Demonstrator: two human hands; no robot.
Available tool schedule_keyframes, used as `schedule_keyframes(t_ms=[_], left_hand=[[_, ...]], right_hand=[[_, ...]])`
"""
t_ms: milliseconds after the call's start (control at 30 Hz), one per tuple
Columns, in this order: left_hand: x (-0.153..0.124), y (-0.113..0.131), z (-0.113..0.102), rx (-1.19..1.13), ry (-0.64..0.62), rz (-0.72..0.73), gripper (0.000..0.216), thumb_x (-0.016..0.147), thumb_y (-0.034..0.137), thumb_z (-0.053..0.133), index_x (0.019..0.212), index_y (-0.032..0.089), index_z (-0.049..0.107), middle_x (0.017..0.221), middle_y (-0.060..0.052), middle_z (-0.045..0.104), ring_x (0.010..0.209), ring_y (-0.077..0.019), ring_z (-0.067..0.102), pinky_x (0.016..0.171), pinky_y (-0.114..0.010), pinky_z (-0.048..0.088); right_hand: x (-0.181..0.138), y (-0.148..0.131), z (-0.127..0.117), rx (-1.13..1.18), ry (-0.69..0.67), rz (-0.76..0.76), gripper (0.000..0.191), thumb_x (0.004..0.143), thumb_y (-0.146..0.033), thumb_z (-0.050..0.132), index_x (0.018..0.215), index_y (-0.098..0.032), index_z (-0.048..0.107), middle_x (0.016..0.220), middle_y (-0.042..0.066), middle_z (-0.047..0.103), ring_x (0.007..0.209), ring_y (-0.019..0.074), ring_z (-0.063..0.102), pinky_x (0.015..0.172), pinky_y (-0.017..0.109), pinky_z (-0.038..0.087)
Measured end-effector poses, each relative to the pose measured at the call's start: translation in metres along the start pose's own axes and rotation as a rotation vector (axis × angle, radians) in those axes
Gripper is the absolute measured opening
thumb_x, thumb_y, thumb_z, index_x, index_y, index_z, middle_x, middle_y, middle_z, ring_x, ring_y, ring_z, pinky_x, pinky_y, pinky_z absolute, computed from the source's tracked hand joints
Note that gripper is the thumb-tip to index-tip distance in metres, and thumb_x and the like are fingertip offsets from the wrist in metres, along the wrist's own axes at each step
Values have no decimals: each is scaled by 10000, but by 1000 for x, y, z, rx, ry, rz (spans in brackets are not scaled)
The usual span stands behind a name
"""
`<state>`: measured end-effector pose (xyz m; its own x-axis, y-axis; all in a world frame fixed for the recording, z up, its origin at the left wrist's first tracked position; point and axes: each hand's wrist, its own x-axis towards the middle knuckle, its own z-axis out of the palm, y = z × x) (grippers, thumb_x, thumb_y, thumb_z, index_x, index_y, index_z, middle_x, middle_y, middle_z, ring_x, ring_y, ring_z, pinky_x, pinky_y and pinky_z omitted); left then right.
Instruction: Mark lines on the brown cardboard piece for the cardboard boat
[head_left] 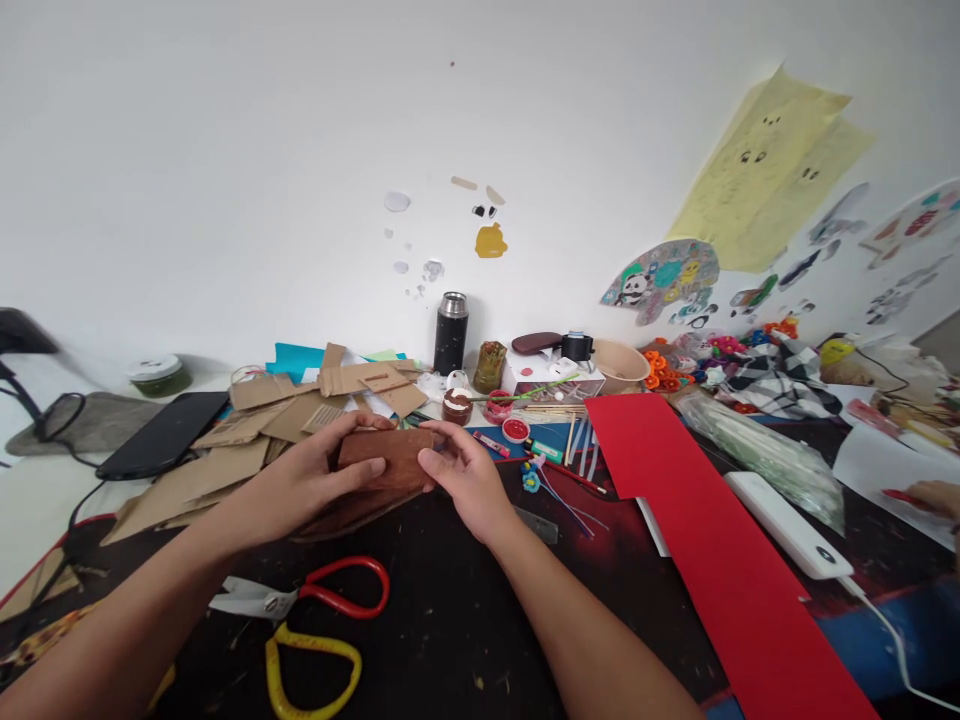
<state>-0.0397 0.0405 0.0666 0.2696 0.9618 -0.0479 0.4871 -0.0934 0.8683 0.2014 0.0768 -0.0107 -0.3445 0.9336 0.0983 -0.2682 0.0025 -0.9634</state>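
Note:
Both of my hands hold a brown painted cardboard piece (384, 457) just above the dark table (465, 610). My left hand (311, 478) grips its left end with the fingers curled over the top edge. My right hand (469, 478) holds its right end, thumb on the front face. A second brown piece lies flat under them. Plain cardboard scraps (247, 440) are piled just behind and to the left.
Red-handled scissors (330, 592) and yellow-handled scissors (311, 665) lie near my left forearm. A long red paper sheet (705, 530) runs on the right, beside a white power bank (787, 522). Paint pots, a black flask (450, 333), sticks and craft clutter fill the back. Another person's fingers (934, 497) show at far right.

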Motion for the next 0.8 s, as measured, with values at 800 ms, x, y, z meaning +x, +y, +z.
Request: schedule_keyframes(t_ms=[800], left_hand=[[-8,5,-21,219,82,30,840,885,876,718,1478,281,715,1293,-115,871,1182,-403,822,923,-427,713]], right_hand=[[-5,-3,-3,-219,-47,-74,709,907,-657,970,1471,-337,683,1212,54,758,969,234,710,898,410,610]])
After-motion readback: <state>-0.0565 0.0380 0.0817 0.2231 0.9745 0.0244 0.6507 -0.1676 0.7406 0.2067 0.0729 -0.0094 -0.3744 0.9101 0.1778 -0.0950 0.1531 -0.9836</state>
